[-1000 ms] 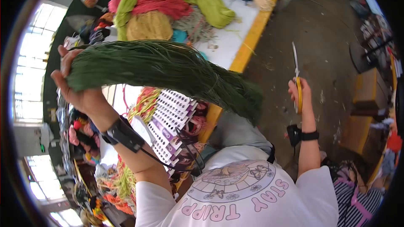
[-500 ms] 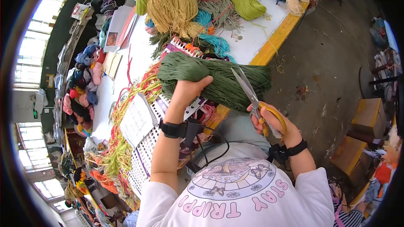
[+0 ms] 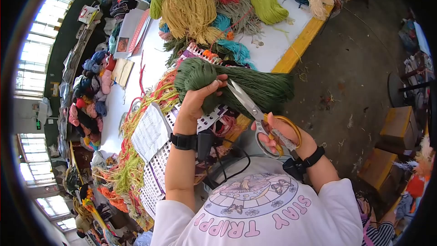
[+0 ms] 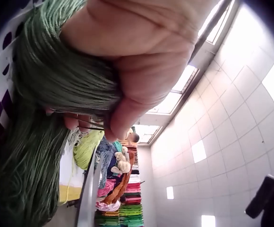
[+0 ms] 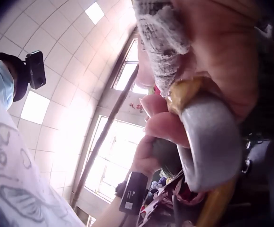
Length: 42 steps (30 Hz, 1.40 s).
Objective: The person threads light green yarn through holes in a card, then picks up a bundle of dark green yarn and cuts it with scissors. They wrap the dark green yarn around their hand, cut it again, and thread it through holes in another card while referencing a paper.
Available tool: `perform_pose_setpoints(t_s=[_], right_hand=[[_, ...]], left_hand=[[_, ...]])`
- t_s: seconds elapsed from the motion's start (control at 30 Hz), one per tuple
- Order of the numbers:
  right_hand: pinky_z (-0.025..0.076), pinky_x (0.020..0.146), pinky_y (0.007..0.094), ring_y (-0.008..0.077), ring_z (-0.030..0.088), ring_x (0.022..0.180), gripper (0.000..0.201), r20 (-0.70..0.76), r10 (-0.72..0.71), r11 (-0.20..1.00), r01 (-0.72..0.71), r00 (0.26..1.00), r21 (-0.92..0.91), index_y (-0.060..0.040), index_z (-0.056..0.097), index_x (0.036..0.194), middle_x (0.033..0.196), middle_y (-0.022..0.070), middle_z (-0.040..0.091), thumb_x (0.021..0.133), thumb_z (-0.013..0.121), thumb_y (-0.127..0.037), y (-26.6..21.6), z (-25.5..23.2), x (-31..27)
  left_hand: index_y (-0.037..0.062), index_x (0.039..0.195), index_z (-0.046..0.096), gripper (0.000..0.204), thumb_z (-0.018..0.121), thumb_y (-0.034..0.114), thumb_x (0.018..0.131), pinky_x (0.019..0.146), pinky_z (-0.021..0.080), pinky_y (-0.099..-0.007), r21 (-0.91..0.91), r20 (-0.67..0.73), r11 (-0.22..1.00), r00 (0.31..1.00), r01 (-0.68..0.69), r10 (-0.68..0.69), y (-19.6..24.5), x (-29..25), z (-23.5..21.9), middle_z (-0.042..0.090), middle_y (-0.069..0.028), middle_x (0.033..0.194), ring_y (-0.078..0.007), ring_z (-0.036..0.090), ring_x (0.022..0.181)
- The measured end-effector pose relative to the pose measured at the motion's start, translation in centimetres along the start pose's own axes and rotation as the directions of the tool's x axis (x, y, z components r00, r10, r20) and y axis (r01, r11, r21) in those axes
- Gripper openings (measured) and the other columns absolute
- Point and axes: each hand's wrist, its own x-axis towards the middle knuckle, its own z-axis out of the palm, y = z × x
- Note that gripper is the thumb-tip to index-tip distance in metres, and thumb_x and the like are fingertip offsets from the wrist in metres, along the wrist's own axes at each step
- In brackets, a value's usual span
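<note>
A dark green skein of yarn point(image 3: 259, 82) lies doubled over near the table's edge, its loose end hanging toward the floor side. My left hand point(image 3: 196, 98) grips the bunched end. In the left wrist view, the thumb and fingertips meet on a few thin strands beside the thick green bundle point(image 4: 66, 82). My right hand point(image 3: 284, 132) holds scissors point(image 3: 248, 100) by their yellow and grey handles, one wrapped in whitish material. The scissor tips point at the left fingertips, right by the yarn. In the right wrist view, a grey handle loop point(image 5: 212, 142) surrounds part of the fingers.
Under the skein lie white cards with rows of holes point(image 3: 154, 180), yellow-green and red yarn point(image 3: 129, 155) and a written paper sheet point(image 3: 150, 132). Large tan, red and lime skeins point(image 3: 189, 11) are heaped farther back. The yellow table edge point(image 3: 296, 52) borders the floor, where boxes point(image 3: 398, 127) stand.
The left hand has drawn the raised skein in from the left and lowered it over the cards. From the right, the scissors have swung in until their tips reach the left fingertips.
</note>
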Motion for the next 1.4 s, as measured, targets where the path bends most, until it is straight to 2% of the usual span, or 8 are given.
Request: perform_pose_setpoints(t_s=[0.13,0.23,0.53,1.0,1.2,1.27,1.33,1.4], right_hand=[[0.042,0.04,0.0224,0.0072,0.043,0.046,0.064,0.069,0.015,0.999,-0.018,0.998,0.05,0.0019,0.045,0.105,0.061,0.0023,0.045,0.083,0.037,-0.058,-0.1,-0.1,1.2],[0.045,0.041,0.0229,0.0078,0.043,0.045,0.065,0.053,0.022,0.998,-0.024,0.998,0.051,-0.0001,0.045,0.105,0.06,0.0023,0.043,0.082,0.034,-0.06,-0.1,-0.1,2.0],[0.043,0.04,0.0225,0.0077,0.042,0.043,0.062,0.072,-0.02,0.98,0.006,0.997,0.196,-0.0029,0.048,0.1,0.058,0.0009,0.042,0.082,0.035,-0.061,0.1,0.9,3.0],[0.043,0.044,0.0279,0.0116,0.046,0.047,0.064,0.174,-0.031,0.906,-0.046,0.984,0.42,-0.0069,0.047,0.107,0.063,0.0021,0.045,0.081,0.03,-0.063,-0.1,1.5,4.3],[0.036,0.038,0.022,0.0085,0.038,0.039,0.061,-0.026,-0.135,0.896,0.133,0.991,0.423,-0.0037,0.047,0.099,0.058,0.0011,0.044,0.082,0.033,-0.06,-1.7,2.3,4.3],[0.034,0.036,0.0203,0.0077,0.037,0.037,0.048,-0.289,-0.3,0.94,0.333,0.909,0.072,-0.004,0.049,0.096,0.056,0.0014,0.045,0.086,0.042,-0.05,-3.9,1.8,3.8],[0.034,0.035,0.0205,0.0084,0.04,0.037,0.033,-0.54,-0.648,0.752,0.34,0.538,-0.564,-0.0042,0.05,0.092,0.055,0.0018,0.049,0.085,0.053,-0.037,-8.2,-0.8,3.9],[0.045,0.052,0.0337,0.0258,0.059,0.058,0.04,-0.082,-0.989,0.053,-0.233,0.12,-0.971,-0.002,0.052,0.092,0.067,0.0124,0.059,0.073,0.067,-0.034,-13.5,-4.4,3.8]], left_hand=[[0.0,0.088,0.058,0.015,0.053,0.013,0.084,0.082,0.043,-0.0294,-0.065,0.072,0.998,0.997,0.026,-0.022,-0.1,-0.1,-0.4,0.05,-0.0125,0.12,-0.0177,0.052,0.098],[-0.0003,0.111,0.055,0.034,0.059,0.013,0.08,0.077,0.042,-0.0223,-0.145,0.089,0.988,0.995,0.056,-0.043,-0.4,-0.1,-0.6,0.059,-0.0021,0.099,-0.0091,0.053,0.088],[-0.0017,0.106,0.057,0.029,0.06,0.01,0.08,0.08,0.042,-0.0252,-0.223,0.114,0.972,0.993,0.067,-0.042,-1.5,0.3,-1.6,0.056,-0.0059,0.111,-0.0108,0.053,0.09],[-0.0074,0.112,0.049,0.04,0.059,0.012,0.078,0.093,0.035,-0.0308,-0.204,0.109,0.978,0.994,0.045,-0.023,-2.5,0.9,-2.0,0.049,-0.0151,0.119,-0.0228,0.047,0.11],[-0.0046,0.115,0.049,0.042,0.06,0.014,0.079,0.088,0.037,-0.0282,-0.223,0.157,0.974,0.988,0.049,-0.014,-1.6,0.4,-1.7,0.051,-0.0119,0.119,-0.0193,0.047,0.111],[-0.0043,0.118,0.047,0.044,0.058,0.016,0.08,0.089,0.036,-0.0288,-0.31,0.147,0.949,0.989,0.057,-0.012,-1.8,0.5,-2.1,0.05,-0.0117,0.121,-0.02,0.046,0.113],[-0.0024,0.125,0.038,0.05,0.051,0.023,0.084,0.096,0.029,-0.0309,-0.314,0.196,0.946,0.981,0.08,-0.018,-2.0,0.8,-3.0,0.042,-0.0103,0.13,-0.0213,0.035,0.123],[-0.0018,0.126,0.038,0.049,0.05,0.023,0.085,0.096,0.029,-0.0314,-0.356,0.205,0.932,0.979,0.075,-0.001,-1.9,0.7,-3.3,0.042,-0.0109,0.129,-0.0212,0.036,0.122]])
